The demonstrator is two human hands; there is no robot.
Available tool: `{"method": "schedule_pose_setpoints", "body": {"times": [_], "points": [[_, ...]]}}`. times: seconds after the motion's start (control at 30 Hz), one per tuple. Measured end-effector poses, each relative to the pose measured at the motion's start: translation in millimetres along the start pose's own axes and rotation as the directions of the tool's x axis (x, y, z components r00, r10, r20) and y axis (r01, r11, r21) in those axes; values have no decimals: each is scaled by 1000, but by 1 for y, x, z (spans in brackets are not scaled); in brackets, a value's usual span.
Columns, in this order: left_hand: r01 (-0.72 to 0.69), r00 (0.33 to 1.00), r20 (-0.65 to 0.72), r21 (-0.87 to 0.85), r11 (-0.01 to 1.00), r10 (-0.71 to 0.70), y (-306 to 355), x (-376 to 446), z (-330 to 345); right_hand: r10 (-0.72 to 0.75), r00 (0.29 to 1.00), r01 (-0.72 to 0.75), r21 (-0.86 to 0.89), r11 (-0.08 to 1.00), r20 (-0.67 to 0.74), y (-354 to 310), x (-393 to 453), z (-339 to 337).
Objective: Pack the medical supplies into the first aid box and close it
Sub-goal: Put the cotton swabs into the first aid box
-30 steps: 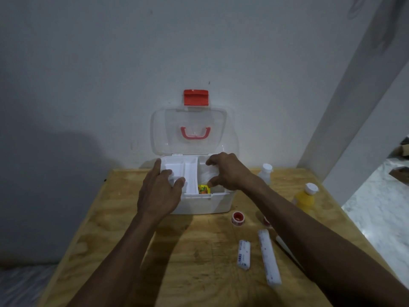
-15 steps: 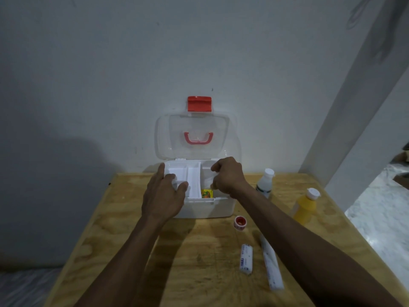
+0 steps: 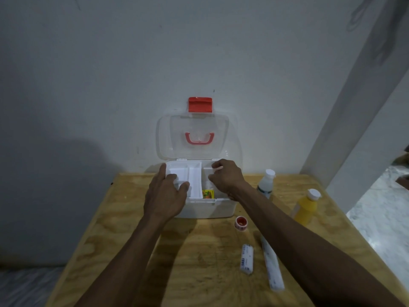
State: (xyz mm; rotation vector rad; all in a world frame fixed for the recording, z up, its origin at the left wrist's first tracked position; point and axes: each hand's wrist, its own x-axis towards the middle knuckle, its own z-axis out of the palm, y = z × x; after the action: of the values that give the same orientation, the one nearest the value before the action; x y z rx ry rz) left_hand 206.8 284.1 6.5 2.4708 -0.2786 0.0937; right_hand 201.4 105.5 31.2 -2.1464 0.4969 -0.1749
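A white first aid box (image 3: 210,209) stands open at the table's far edge, its clear lid (image 3: 192,136) with a red latch leaning on the wall. A white divided tray (image 3: 190,178) sits in the top of the box. My left hand (image 3: 166,193) grips the tray's left side and my right hand (image 3: 225,178) grips its right side. A small yellow packet (image 3: 208,193) shows below the tray. On the table lie a red tape roll (image 3: 241,223), a short bandage roll (image 3: 247,261) and a long white roll (image 3: 272,267).
A clear bottle with a white cap (image 3: 266,183) and a yellow bottle (image 3: 306,207) stand right of the box. The wooden table (image 3: 124,218) ends at the wall; a pale pillar (image 3: 354,107) rises at the right, with marble floor beyond.
Both hands have stayed on the tray, with the right fingers shifting on its right edge. The camera has tilted, so the box sits lower and a little to the right in view.
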Motion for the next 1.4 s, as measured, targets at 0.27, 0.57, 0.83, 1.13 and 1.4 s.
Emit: {"method": "schedule_pose_setpoints", "body": {"times": [0.27, 0.57, 0.83, 1.13, 1.4], "points": [[-2, 1000, 7, 12, 1000, 2, 0, 2, 1, -106, 991, 102, 41, 994, 85, -4, -9, 1], [-20, 1000, -2, 17, 1000, 20, 0, 2, 1, -145, 966, 152, -16, 988, 212, -11, -12, 4], [-23, 1000, 7, 20, 1000, 23, 0, 2, 0, -119, 975, 123, -12, 992, 189, -15, -10, 9], [-19, 1000, 24, 31, 999, 18, -1, 3, 1, -87, 981, 92, -22, 996, 171, -22, -12, 13], [-20, 999, 32, 41, 999, 18, -5, 5, 3, -73, 963, 80, -19, 997, 258, -21, -10, 10]]}}
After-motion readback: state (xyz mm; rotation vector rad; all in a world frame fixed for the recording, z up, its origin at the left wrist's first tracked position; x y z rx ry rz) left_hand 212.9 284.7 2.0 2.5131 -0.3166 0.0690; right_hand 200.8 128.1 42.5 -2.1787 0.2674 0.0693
